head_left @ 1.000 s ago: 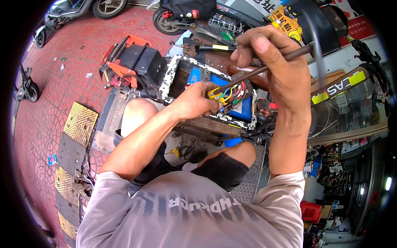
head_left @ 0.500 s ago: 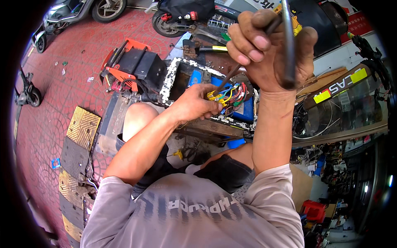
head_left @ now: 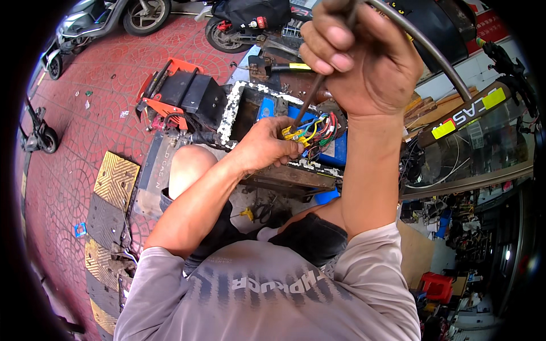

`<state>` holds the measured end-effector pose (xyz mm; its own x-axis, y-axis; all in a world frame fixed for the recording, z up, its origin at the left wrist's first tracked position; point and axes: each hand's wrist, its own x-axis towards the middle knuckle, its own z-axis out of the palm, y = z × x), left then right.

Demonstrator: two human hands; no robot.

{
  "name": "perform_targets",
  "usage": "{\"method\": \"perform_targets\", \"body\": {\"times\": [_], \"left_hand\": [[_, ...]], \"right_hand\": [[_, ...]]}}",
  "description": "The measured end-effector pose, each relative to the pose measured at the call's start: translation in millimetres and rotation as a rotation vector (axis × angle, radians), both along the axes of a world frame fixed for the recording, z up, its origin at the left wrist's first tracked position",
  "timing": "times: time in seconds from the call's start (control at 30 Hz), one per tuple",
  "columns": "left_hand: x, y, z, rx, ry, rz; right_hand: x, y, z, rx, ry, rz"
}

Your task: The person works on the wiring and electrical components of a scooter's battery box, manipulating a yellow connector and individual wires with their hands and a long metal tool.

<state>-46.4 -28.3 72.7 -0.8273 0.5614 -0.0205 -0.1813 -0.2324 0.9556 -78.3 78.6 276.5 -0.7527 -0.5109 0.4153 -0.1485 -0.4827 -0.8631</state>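
Observation:
My right hand [head_left: 369, 68] is raised at the upper middle, its fingers curled round a long bent steel wrench [head_left: 435, 50]. One thin shaft of the wrench slants down to a yellow terminal piece [head_left: 291, 134]; its thicker arm reaches out to the right. With thumb and fingers, my left hand [head_left: 267, 145] pinches the yellow piece, whose far side is partly hidden. Yellow, blue, red and green wires [head_left: 325, 129] bunch beside it. They lie over blue-cased units [head_left: 335, 152] inside an open scooter deck [head_left: 230, 116] with white residue along its rim.
A black box with an orange frame [head_left: 190, 94] stands left of the deck. Black-and-yellow ramp pieces [head_left: 116, 173] lie on the red paving. A scooter stem [head_left: 463, 116] leans at right, near a glass-topped case. Parked scooters [head_left: 147, 14] stand at the back.
My right hand has shifted slightly left and up, and the wrench's thick arm has swung from pointing toward me to pointing right. My left hand stays at the yellow piece.

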Motion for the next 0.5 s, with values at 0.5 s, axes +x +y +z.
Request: {"method": "perform_targets", "body": {"times": [0.5], "left_hand": [[-2.8, 4.5, 4.4, 0.03, -0.084, -0.025]], "right_hand": [[16.1, 6.2, 3.0, 0.06, 0.18, -0.115]]}}
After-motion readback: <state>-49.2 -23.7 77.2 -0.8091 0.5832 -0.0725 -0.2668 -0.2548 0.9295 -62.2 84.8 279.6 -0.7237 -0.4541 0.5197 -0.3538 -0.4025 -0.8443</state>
